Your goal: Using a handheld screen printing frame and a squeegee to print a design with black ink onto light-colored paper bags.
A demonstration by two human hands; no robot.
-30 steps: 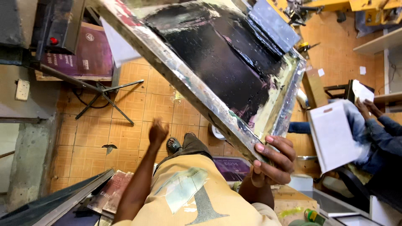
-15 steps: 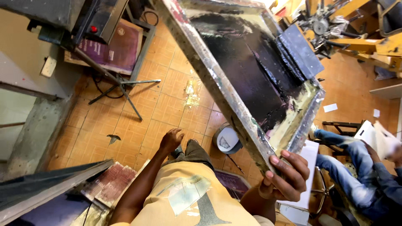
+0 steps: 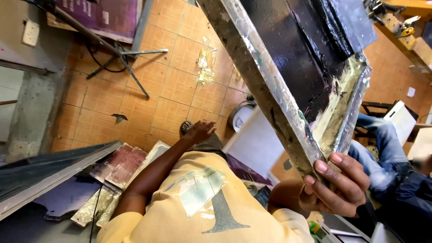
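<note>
My right hand (image 3: pixel 337 189) grips the lower corner of a large screen-printing frame (image 3: pixel 270 94), fingers wrapped over its metal edge. The frame tilts up and away from me; its mesh is coated with wet black ink (image 3: pixel 299 58) and pale residue near the corner. My left hand (image 3: pixel 200 132) hangs at my side over the tiled floor, fingers loosely apart, holding nothing. My yellow shirt (image 3: pixel 202 202) fills the bottom of the view.
A seated person in blue jeans (image 3: pixel 382 148) is at the right beside a white board (image 3: pixel 400 119). A white bucket (image 3: pixel 240 114) and a metal stand (image 3: pixel 121 58) are on the orange tiles. Stacked frames (image 3: pixel 49 175) lie at the lower left.
The frame has swung right and closer in view, still in my right hand. My left hand has dropped lower beside my body. The seated person now appears further right.
</note>
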